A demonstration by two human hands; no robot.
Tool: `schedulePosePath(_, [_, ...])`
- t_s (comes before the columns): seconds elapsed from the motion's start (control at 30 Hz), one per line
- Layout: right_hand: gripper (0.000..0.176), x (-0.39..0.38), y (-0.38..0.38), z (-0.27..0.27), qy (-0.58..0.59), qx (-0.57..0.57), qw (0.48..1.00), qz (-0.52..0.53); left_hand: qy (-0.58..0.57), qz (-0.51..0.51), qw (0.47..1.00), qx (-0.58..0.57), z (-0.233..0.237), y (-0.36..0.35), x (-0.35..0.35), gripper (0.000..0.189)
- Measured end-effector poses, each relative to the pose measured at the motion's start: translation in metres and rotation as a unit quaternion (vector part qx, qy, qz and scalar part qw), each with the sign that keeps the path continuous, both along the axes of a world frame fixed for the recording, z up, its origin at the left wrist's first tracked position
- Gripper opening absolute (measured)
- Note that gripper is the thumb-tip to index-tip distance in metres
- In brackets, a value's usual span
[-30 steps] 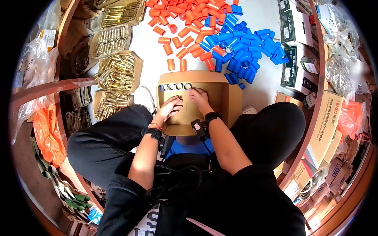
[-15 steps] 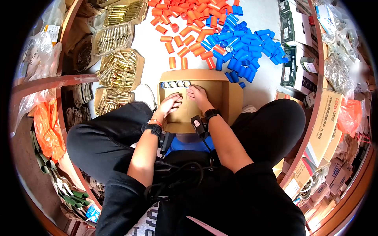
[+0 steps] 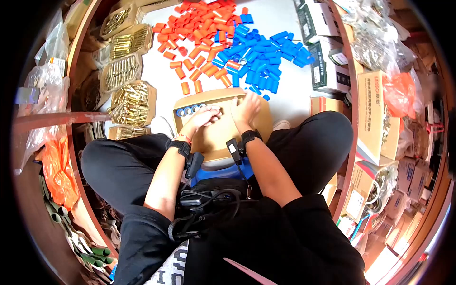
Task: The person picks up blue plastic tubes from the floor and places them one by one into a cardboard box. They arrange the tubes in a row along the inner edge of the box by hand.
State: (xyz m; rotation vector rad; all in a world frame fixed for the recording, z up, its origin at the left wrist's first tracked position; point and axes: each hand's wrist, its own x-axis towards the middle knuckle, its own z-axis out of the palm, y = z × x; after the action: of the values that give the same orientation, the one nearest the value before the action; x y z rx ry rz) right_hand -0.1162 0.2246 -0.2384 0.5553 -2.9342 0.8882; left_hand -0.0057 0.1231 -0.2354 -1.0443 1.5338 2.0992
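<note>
tube row (image 3: 188,110) in box (image 3: 213,140), far left — loose tubes (image 3: 235,50) beyond

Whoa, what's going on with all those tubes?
Somebody has their left hand and right hand over an open cardboard box. The left looks empty; the right is too blurred to tell. A short blue row of tubes sits in the box's far left corner. Loose red tubes and loose blue tubes lie beyond.

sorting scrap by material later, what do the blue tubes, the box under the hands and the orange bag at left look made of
Blue tubes: probably plastic, glossy, with even colour and bright highlights. Box: apparently cardboard, matt, plain brown with thin, straight walls. Orange bag: likely thin plastic film, shiny and crumpled.
</note>
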Motion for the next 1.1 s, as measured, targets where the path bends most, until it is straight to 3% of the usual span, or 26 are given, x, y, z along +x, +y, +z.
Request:
schedulePosePath(0.03, [0.035,-0.002,0.007,0.004,0.033,0.014,0.998,-0.047,0.001,-0.015,1.0,-0.009,0.002,0.0,-0.006,0.024])
schedulePosePath(0.07, [0.057,-0.004,0.018,-0.003,-0.003,0.05,0.997,-0.065,0.002,-0.026,1.0,-0.016,0.003,0.001,-0.011,0.025])
schedulePosePath(0.17, [0.06,-0.008,0.044,-0.03,-0.217,0.139,0.959,-0.119,0.005,-0.059,0.997,-0.041,0.012,0.002,-0.025,0.026])
schedulePosePath(0.3, [0.06,-0.004,0.058,-0.027,-0.203,0.148,0.968,-0.024,0.013,-0.096,0.993,-0.061,0.008,0.008,-0.039,0.029])
schedulePosePath(0.5, [0.052,-0.019,0.061,-0.029,-0.183,0.131,0.974,-0.029,0.009,-0.151,0.985,-0.077,0.009,0.024,-0.056,0.03])
schedulePosePath(0.73, [0.041,-0.033,0.064,-0.025,-0.253,0.059,0.964,-0.057,0.065,-0.184,0.975,-0.108,0.011,0.031,-0.081,0.027])
schedulePosePath(0.9, [0.038,-0.036,0.067,-0.026,-0.214,0.014,0.976,-0.027,0.072,-0.117,0.989,-0.051,0.031,0.05,-0.111,0.019])
schedulePosePath(0.93, [0.033,-0.035,0.067,-0.032,-0.165,-0.009,0.986,-0.026,0.08,-0.119,0.988,-0.051,0.032,0.053,-0.116,0.019])
schedulePosePath(1.03, [0.024,-0.049,0.074,-0.084,-0.182,-0.113,0.977,-0.012,0.111,-0.149,0.98,-0.074,0.015,0.058,-0.126,0.022])
schedulePosePath(1.07, [0.017,-0.055,0.077,-0.094,-0.231,-0.185,0.955,-0.02,0.11,-0.131,0.983,-0.058,0.016,0.061,-0.13,0.023])
schedulePosePath(1.1, [0.019,-0.06,0.077,-0.094,-0.298,-0.25,0.917,-0.091,0.109,-0.113,0.987,-0.042,0.015,0.064,-0.133,0.023])
